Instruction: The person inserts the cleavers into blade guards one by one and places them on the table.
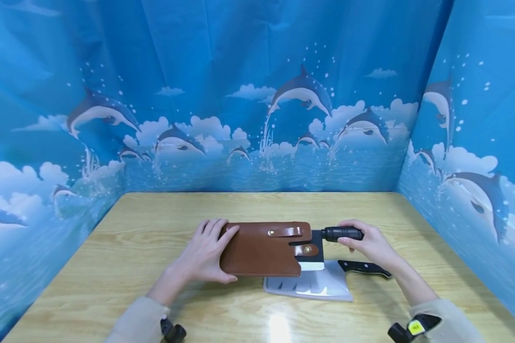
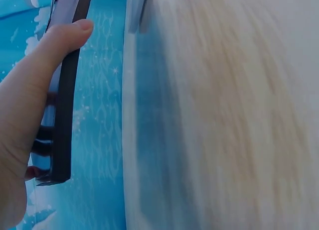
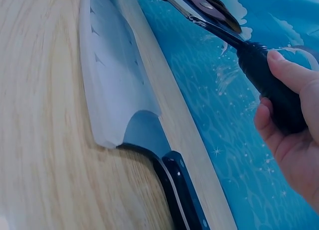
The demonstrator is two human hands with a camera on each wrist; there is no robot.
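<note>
In the head view, a cleaver (image 1: 317, 265) sits most of the way inside a brown leather sheath (image 1: 257, 250), held up over the table. Its heel shows at the sheath's mouth, where a snap strap lies across the blade. My left hand (image 1: 199, 255) grips the sheath's closed end, thumb along the lower edge and fingers over the top. My right hand (image 1: 371, 243) holds the black cleaver handle (image 3: 269, 88). Below them, a second cleaver (image 1: 365, 268) with a riveted black handle lies on the table, its blade in a pale translucent cover (image 3: 112, 80).
The light wood table (image 1: 154, 214) runs back to a blue dolphin-print curtain (image 1: 240, 71), which also rises along both sides. Black straps with small devices are worn on both sleeves.
</note>
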